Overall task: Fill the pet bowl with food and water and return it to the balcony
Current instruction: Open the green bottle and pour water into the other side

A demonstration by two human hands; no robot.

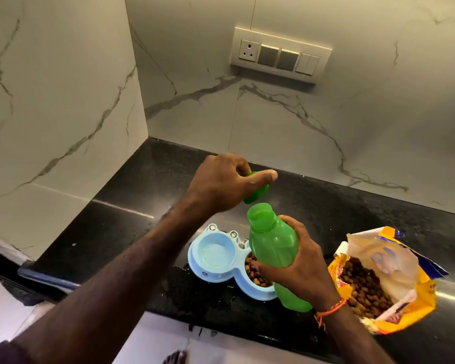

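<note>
A light blue double pet bowl (202,269) sits on the black counter (132,232). Its left cup holds clear water; its right cup holds brown kibble (255,271), partly hidden by the bottle. My right hand (297,266) grips a green plastic bottle (271,243) upright over the bowl's right cup, its mouth uncapped. Above and behind the bottle mouth, my left hand (221,185) holds the green cap (256,194) between thumb and fingers.
An open yellow bag of kibble (378,279) lies on the counter to the right of the bottle. Marble walls meet in a corner behind. A switch panel (279,55) is on the back wall. Water drops spot the counter near the bowl.
</note>
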